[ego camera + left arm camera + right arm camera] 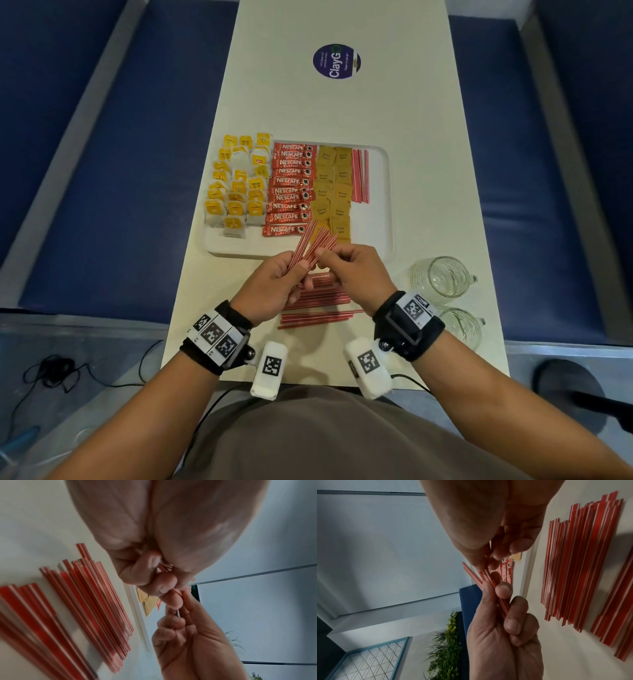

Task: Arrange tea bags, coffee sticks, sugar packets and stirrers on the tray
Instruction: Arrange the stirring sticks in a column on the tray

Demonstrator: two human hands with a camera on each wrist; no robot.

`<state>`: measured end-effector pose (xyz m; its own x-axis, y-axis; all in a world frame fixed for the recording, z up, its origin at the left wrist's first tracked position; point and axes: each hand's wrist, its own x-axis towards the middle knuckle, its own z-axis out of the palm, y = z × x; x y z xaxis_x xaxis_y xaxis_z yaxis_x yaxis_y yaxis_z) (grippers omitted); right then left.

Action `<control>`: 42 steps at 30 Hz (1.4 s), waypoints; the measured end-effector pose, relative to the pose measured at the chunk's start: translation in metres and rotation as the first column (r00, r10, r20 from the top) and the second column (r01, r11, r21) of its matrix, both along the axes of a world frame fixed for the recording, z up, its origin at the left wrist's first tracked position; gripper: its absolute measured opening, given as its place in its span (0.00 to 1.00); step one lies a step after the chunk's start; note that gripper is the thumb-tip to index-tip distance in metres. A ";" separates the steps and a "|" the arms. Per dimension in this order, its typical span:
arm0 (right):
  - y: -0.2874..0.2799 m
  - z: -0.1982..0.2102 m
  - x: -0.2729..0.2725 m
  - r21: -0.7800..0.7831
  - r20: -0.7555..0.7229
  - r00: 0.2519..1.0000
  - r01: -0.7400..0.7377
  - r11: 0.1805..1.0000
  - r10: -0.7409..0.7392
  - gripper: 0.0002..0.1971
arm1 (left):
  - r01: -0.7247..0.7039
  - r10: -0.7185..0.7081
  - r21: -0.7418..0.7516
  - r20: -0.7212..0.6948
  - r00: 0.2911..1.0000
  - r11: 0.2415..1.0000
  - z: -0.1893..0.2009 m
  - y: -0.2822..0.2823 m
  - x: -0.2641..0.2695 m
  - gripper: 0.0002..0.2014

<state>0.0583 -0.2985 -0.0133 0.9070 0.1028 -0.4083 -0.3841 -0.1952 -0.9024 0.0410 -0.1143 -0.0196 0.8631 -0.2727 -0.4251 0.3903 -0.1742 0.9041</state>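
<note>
A white tray (376, 219) holds yellow tea bags (236, 185) on its left. Beside them lie red coffee sticks (291, 188), brown sugar packets (334, 192) and a short row of red stirrers (360, 174). Just in front of the tray, my left hand (301, 270) grips a fanned bundle of stirrers (313, 245) by its lower end. My right hand (323, 260) pinches the same bundle from the right. In the right wrist view the bundle (488, 580) runs between both hands. Only its cut ends (165, 566) show in the left wrist view.
Many loose stirrers (318, 308) lie in a pile on the table under my hands, also seen in the wrist views (85, 601) (583, 561). Two glass cups (442, 279) (459, 325) stand at the right. A round sticker (336, 61) lies on the far table.
</note>
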 end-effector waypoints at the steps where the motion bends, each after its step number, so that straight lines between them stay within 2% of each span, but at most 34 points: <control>1: 0.000 0.000 0.000 0.006 -0.003 1.000 0.006 1.000 -0.006 0.16 | -0.008 0.008 -0.008 -0.004 1.000 1.000 0.000 -0.001 0.000 0.10; 9: -0.003 0.001 0.004 -0.002 -0.018 1.000 0.022 1.000 -0.022 0.17 | -0.027 0.026 -0.029 -0.035 0.999 0.999 0.001 -0.004 0.001 0.12; 14: -0.014 0.009 0.017 -0.073 0.028 1.000 0.002 0.997 0.000 0.15 | -0.100 0.091 -0.064 -0.127 0.988 0.993 0.007 -0.006 0.005 0.12; 17: -0.024 0.024 0.034 -0.130 0.071 0.997 -0.019 0.991 0.029 0.14 | -0.101 0.098 -0.022 -0.104 0.990 0.995 0.007 -0.004 0.012 0.11; 25: -0.060 0.061 0.108 -0.323 0.160 0.983 -0.038 0.946 0.094 0.14 | -0.106 0.102 -0.029 -0.102 0.989 0.994 0.012 0.001 0.030 0.10; 28: -0.072 0.064 0.144 -0.452 0.153 0.979 -0.055 0.890 0.138 0.15 | -0.083 0.082 -0.017 -0.089 0.993 0.996 0.011 0.002 0.036 0.10; 33: -0.081 0.055 0.197 -0.648 0.029 0.974 -0.152 0.746 0.224 0.13 | -0.072 0.071 -0.008 -0.086 0.994 0.997 0.011 0.002 0.045 0.12; 42: -0.072 0.007 0.246 -0.828 -0.165 0.953 -0.274 0.489 0.255 0.11 | -0.028 0.028 0.008 -0.052 0.998 1.000 0.003 0.005 0.066 0.13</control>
<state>0.3040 -0.3707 -0.0059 0.8892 -0.0591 -0.4536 -0.1950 -0.9460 -0.2589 0.1067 -0.1093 -0.0169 0.8469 -0.2452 -0.4718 0.4417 -0.1694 0.8810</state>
